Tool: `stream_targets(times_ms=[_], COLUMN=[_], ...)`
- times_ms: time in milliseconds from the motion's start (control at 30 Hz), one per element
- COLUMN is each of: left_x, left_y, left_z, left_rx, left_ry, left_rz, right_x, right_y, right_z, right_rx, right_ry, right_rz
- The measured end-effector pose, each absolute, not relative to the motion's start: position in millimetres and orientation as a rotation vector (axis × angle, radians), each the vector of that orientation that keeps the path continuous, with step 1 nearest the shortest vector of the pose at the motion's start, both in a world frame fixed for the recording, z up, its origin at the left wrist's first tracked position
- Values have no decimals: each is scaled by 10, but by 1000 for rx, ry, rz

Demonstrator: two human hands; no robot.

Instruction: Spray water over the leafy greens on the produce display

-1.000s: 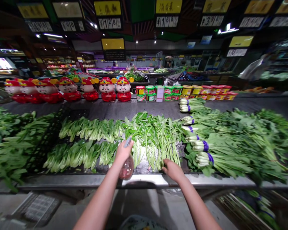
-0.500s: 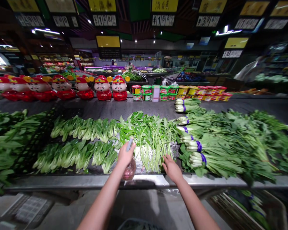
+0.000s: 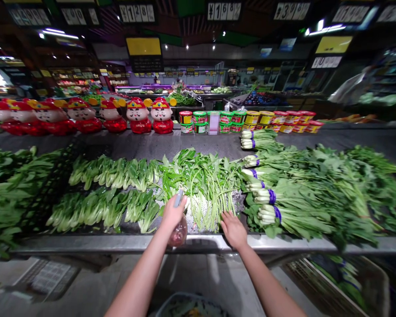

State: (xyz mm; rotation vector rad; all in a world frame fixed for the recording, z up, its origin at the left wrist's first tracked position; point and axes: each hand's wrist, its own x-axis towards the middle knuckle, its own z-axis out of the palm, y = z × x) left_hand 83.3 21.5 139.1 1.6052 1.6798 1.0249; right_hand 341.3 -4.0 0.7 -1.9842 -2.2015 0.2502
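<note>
My left hand is wrapped round the neck of a spray bottle with a grey top and a see-through pinkish body. The bottle is upright over the shelf's front edge. Ahead of it lies a loose heap of long-stemmed leafy greens on a perforated metal sheet. At the right lower end of those stems, my right hand rests palm down with its fingers stretched out, holding nothing. Whether its fingertips touch the stems I cannot tell. Two rows of bok choy lie to the left.
Bundles of greens with purple bands lie to the right. Red figurine jars and stacked small tubs line the back ledge. A metal rail runs along the front. Below stand a bin and a crate of greens.
The view has tilted down slightly, showing more of the bin below. My right hand has shifted slightly left, its fingers now closer together. My left hand still holds the spray bottle.
</note>
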Motion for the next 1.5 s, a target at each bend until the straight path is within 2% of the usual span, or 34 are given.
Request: stream_targets(times_ms=[400,833,1100,1500], left_x=[1023,1302,1418,1672], left_y=[172,99,82,137], left_z=[1397,1490,1423,1539], left_rx=[1587,1602,1589,1651], left_ry=[1745,1601,1534,1486], left_rz=[961,976,924,948], right_x=[3422,3644,4038,4023], right_y=[-61,-43,-91,-117], right_z=[-44,-62,-115,-133], right_rx=[-1978,-1852,-1948,-1959], right_ry=[-2178,-2263,-2176,-2138], right_rz=[235,79,-7,-104])
